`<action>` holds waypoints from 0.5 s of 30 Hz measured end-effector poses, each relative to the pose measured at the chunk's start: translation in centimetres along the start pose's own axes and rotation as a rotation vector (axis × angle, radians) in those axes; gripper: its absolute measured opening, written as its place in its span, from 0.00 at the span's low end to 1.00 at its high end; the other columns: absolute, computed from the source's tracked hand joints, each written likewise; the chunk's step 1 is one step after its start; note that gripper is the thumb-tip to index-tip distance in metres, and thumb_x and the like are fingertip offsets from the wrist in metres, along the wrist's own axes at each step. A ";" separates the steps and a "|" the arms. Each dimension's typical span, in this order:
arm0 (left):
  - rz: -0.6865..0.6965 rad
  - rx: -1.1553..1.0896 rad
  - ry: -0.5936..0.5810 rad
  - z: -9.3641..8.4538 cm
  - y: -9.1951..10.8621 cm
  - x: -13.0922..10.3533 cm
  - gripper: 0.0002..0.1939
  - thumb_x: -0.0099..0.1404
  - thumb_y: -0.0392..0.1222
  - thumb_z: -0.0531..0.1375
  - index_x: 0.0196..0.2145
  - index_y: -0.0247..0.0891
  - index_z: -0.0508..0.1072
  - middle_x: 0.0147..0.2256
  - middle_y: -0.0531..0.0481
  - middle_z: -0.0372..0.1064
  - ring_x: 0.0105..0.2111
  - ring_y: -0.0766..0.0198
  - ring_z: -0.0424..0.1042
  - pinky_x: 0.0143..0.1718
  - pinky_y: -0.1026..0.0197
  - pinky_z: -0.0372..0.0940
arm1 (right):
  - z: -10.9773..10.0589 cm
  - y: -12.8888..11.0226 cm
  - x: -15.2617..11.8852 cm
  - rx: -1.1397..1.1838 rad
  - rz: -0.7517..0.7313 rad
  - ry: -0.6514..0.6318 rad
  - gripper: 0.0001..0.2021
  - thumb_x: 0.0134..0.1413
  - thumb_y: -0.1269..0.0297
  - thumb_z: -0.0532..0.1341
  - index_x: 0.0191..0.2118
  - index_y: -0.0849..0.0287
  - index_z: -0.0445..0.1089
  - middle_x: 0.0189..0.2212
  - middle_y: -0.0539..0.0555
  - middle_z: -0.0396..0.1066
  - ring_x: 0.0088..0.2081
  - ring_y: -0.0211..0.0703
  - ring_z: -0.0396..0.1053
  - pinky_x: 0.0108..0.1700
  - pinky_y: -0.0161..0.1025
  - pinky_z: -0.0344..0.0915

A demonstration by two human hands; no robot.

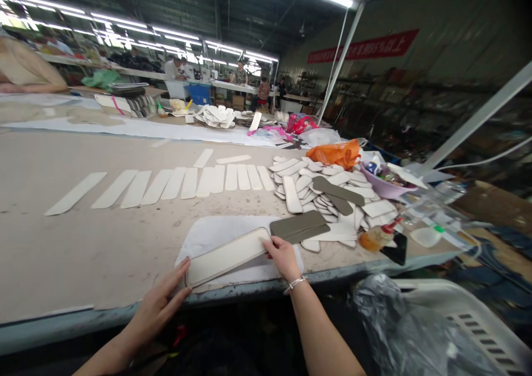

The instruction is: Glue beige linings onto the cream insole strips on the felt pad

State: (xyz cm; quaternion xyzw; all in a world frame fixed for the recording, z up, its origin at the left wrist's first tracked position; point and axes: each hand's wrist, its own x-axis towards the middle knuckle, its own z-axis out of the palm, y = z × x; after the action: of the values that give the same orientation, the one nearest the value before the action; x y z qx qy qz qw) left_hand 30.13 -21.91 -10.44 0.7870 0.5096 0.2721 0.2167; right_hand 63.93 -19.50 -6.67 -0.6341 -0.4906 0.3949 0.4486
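Hands meet at the near edge of a long table (83,254), one at each end of a long cream strip (228,256) with a darker border. The left hand (160,301) lies nearly flat, fingers stretched out and loosely spread, their tips touching the strip's left end; it grips nothing. The right hand (283,257), with a thin bracelet (294,283) at the wrist, curls its fingers onto the strip's right end, pressing or pinching it; I cannot tell whether the thumb is underneath. The strip lies slanted on a white sheet (216,235) spread at the table's edge.

Just beyond the right hand, a grey strip (300,226) of similar shape rests partly on the white sheet and partly against a heap of cream pieces (328,190), on which two more grey strips lie. To the left of the heap, a row of cream strips (174,185) is laid side by side across the table. Behind the heap sits an orange bag (336,153), and to its right a lilac bowl (384,188) filled with small items. An amber squeeze bottle (377,236) with a red cap lies near the table's right corner. Below it, off the table, a white basket (465,315) holds a crumpled clear plastic bag (399,326). Other people work at tables far behind.
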 end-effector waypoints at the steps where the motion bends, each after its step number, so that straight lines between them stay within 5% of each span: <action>1: -0.142 -0.156 0.076 -0.3 0.4 0.5 0.31 0.61 0.56 0.54 0.59 0.43 0.59 0.61 0.48 0.54 0.59 0.54 0.56 0.59 0.53 0.56 | 0.0 -0.3 -0.1 0.154 -0.006 -0.013 0.16 0.48 0.50 0.60 0.26 0.60 0.69 0.20 0.47 0.61 0.25 0.36 0.60 0.27 0.32 0.63; 3: -0.365 -0.471 0.163 -0.9 1.7 1.7 0.36 0.57 0.59 0.58 0.59 0.40 0.59 0.60 0.45 0.57 0.58 0.52 0.58 0.56 0.53 0.60 | 0.0 -0.9 -0.3 0.395 -0.034 -0.027 0.16 0.46 0.50 0.63 0.28 0.60 0.69 0.23 0.47 0.62 0.26 0.35 0.60 0.27 0.31 0.64; 7: -0.500 -0.923 0.021 -1.8 4.4 4.2 0.33 0.53 0.56 0.63 0.53 0.38 0.65 0.55 0.43 0.65 0.55 0.50 0.62 0.50 0.55 0.66 | -0.3 -1.7 -0.7 0.624 -0.088 -0.047 0.14 0.44 0.53 0.66 0.30 0.60 0.71 0.25 0.48 0.64 0.26 0.34 0.61 0.29 0.32 0.66; 11: -0.576 -1.006 0.040 -1.9 5.9 5.8 0.26 0.53 0.53 0.64 0.44 0.34 0.71 0.46 0.41 0.72 0.44 0.54 0.72 0.36 0.61 0.72 | -0.9 -1.9 -0.8 0.654 -0.081 -0.043 0.15 0.43 0.53 0.67 0.29 0.60 0.71 0.24 0.48 0.64 0.26 0.34 0.62 0.28 0.32 0.67; 15: -0.670 -0.932 0.054 -1.5 6.4 6.3 0.19 0.53 0.48 0.64 0.39 0.33 0.71 0.39 0.42 0.74 0.30 0.60 0.76 0.21 0.67 0.67 | -1.9 -1.9 -0.6 0.541 -0.061 0.005 0.17 0.47 0.49 0.63 0.31 0.60 0.70 0.24 0.48 0.66 0.25 0.35 0.65 0.28 0.32 0.67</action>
State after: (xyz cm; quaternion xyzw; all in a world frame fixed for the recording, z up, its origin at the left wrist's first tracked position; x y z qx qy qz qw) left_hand 35.62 -18.46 -3.99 0.3966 0.5627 0.4044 0.6021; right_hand 65.08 -20.24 -4.30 -0.4771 -0.3850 0.4964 0.6146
